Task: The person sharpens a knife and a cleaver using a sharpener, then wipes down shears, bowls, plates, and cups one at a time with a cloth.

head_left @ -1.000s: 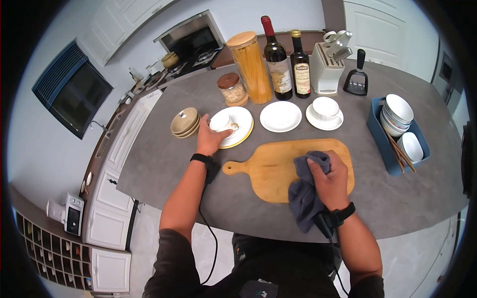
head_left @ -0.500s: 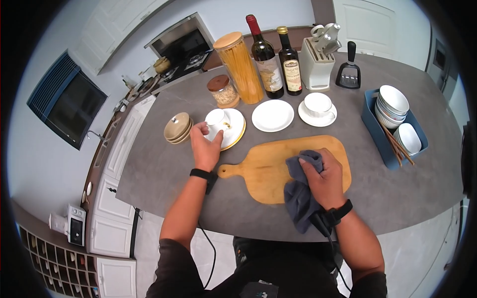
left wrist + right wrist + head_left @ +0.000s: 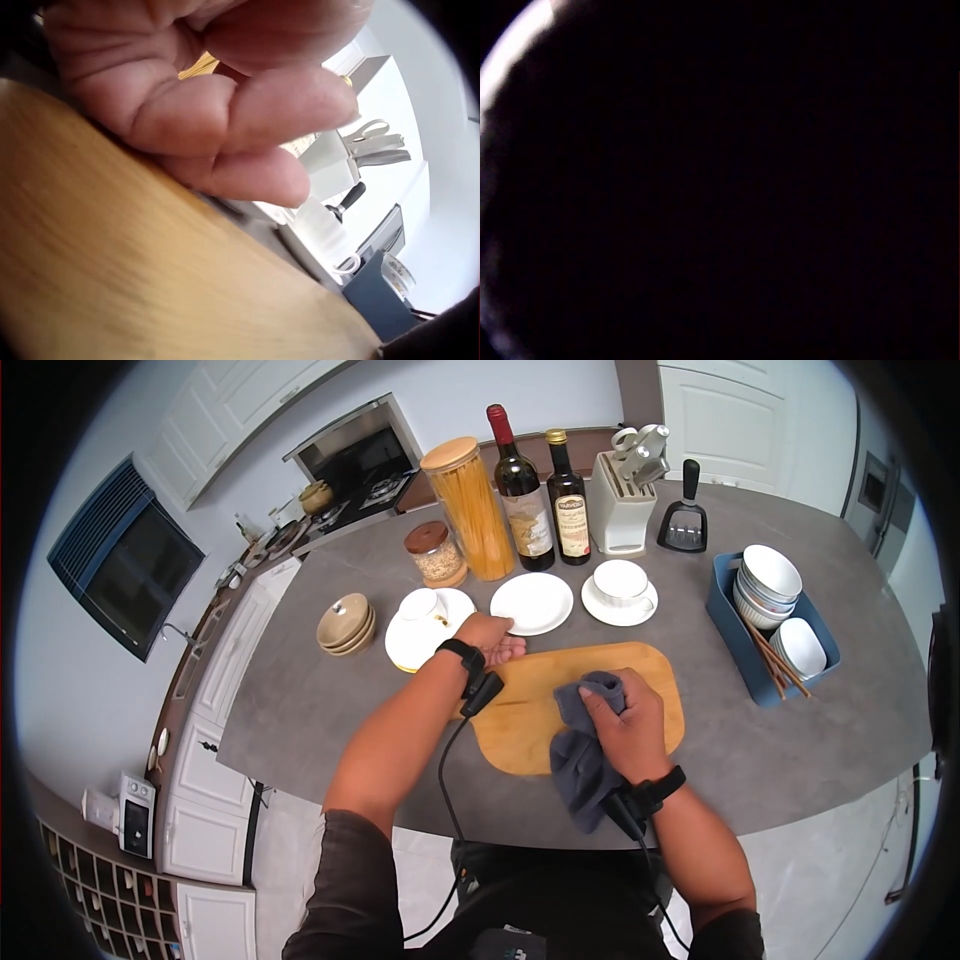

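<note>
Cloth [image 3: 583,765], dark grey and rumpled, is bunched in my right hand [image 3: 632,730]; my thumb and fingers are curled around its upper part, and the rest hangs down over the near edge of the wooden cutting board [image 3: 520,725] onto the grey countertop [image 3: 800,760]. My right wrist view is almost black, so I cannot tell from it how each finger lies.

My left hand [image 3: 495,640] grasps nothing. Its fingers are loosely bent and released, palm partly turned up, over the far left corner of the board, with my forearm crossing near the board's handle. My thumb tip is right by the rim of the middle white plate [image 3: 532,603]; whether it touches, I cannot tell.

To the left of that hand, a small white cup [image 3: 418,603] sits on another white plate [image 3: 405,645], with stacked brown bowls [image 3: 345,622] beyond. On the right, a larger white cup [image 3: 620,580] rests on its saucer [image 3: 618,614]. Behind stand a lidded jar [image 3: 437,563], a tall spaghetti container [image 3: 472,515], two dark bottles [image 3: 525,510], a knife block [image 3: 622,515] and a black-handled turner [image 3: 684,525]. At the far right, a blue basket [image 3: 738,655] holds white bowls [image 3: 768,585] and wooden chopsticks [image 3: 775,660].
</note>
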A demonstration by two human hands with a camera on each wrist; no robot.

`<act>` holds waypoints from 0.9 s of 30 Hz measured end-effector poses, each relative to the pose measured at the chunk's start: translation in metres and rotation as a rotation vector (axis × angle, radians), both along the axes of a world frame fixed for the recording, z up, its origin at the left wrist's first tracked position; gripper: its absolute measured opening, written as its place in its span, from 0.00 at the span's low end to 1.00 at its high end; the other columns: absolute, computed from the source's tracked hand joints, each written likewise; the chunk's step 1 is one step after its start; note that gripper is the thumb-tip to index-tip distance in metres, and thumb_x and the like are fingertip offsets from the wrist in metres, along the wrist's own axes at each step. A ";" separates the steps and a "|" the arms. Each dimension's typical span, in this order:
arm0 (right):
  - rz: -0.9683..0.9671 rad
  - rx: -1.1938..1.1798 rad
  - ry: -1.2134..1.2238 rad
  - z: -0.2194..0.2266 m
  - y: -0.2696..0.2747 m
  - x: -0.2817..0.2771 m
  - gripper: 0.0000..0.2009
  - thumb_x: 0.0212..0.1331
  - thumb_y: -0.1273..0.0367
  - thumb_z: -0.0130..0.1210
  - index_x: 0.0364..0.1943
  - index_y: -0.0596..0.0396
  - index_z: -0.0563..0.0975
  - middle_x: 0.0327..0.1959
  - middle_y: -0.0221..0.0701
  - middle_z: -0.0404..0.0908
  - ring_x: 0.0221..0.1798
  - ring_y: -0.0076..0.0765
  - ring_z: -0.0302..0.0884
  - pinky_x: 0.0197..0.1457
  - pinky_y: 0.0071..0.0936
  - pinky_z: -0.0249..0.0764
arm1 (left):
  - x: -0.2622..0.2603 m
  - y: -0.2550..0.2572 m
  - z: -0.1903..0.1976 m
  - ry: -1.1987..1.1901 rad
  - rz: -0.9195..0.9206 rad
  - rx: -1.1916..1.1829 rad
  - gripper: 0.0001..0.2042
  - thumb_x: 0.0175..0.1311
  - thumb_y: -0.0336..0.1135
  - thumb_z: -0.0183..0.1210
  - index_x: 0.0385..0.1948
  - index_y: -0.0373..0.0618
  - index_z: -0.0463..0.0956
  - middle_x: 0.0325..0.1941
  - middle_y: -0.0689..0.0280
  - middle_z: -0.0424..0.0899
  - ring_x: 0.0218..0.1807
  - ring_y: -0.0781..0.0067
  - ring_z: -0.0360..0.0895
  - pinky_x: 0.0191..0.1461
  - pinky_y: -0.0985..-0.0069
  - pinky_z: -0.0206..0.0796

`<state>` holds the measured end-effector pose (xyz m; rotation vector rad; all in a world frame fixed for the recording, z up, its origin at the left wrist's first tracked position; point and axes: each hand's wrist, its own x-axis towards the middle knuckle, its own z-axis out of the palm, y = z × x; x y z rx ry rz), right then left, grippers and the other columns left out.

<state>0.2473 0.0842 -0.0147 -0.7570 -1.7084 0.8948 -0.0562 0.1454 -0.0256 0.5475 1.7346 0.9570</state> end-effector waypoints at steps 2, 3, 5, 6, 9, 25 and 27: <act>-0.005 0.020 -0.020 0.002 0.001 0.001 0.08 0.61 0.72 0.69 0.39 0.61 0.83 0.35 0.43 0.84 0.38 0.52 0.84 0.43 0.38 0.78 | -0.004 0.012 -0.008 0.022 0.020 -0.027 0.15 0.81 0.39 0.54 0.47 0.32 0.76 0.42 0.57 0.88 0.34 0.71 0.87 0.26 0.81 0.74; -0.005 0.009 -0.022 0.002 0.001 0.001 0.08 0.61 0.72 0.69 0.40 0.61 0.83 0.36 0.43 0.84 0.39 0.52 0.84 0.43 0.38 0.78 | -0.008 0.016 -0.012 0.003 -0.012 -0.039 0.14 0.81 0.37 0.53 0.49 0.32 0.75 0.43 0.56 0.88 0.35 0.70 0.87 0.25 0.81 0.74; -0.010 -0.005 -0.024 0.002 0.001 0.002 0.08 0.61 0.72 0.69 0.40 0.62 0.83 0.36 0.43 0.84 0.39 0.52 0.84 0.43 0.39 0.78 | -0.007 0.015 -0.008 -0.016 -0.049 -0.056 0.13 0.81 0.36 0.52 0.51 0.31 0.74 0.44 0.55 0.88 0.35 0.69 0.88 0.25 0.81 0.74; -0.005 -0.019 -0.015 0.002 0.002 0.002 0.08 0.61 0.72 0.69 0.40 0.62 0.83 0.36 0.43 0.84 0.39 0.52 0.84 0.43 0.39 0.78 | -0.007 0.012 -0.008 -0.059 -0.030 -0.010 0.13 0.80 0.35 0.51 0.53 0.31 0.73 0.44 0.54 0.88 0.36 0.68 0.88 0.27 0.80 0.76; -0.001 -0.066 -0.003 -0.003 0.005 -0.001 0.08 0.61 0.72 0.68 0.40 0.62 0.83 0.36 0.43 0.85 0.39 0.50 0.85 0.44 0.37 0.78 | 0.007 -0.007 0.011 -0.136 -0.004 0.074 0.14 0.78 0.30 0.49 0.57 0.29 0.68 0.48 0.51 0.86 0.42 0.63 0.89 0.40 0.73 0.85; -0.273 -0.061 0.246 0.013 0.022 0.006 0.12 0.73 0.73 0.57 0.55 0.64 0.79 0.51 0.34 0.85 0.54 0.26 0.79 0.59 0.26 0.75 | 0.071 -0.131 -0.004 -0.424 -0.173 0.535 0.24 0.74 0.23 0.48 0.71 0.32 0.64 0.64 0.54 0.78 0.62 0.62 0.82 0.56 0.63 0.86; -0.212 0.120 0.024 0.000 0.020 0.002 0.15 0.67 0.77 0.60 0.57 0.63 0.78 0.53 0.42 0.85 0.55 0.46 0.84 0.61 0.34 0.77 | 0.074 -0.130 -0.005 -0.258 -0.238 0.546 0.22 0.77 0.24 0.48 0.71 0.32 0.64 0.64 0.55 0.79 0.60 0.62 0.83 0.60 0.61 0.84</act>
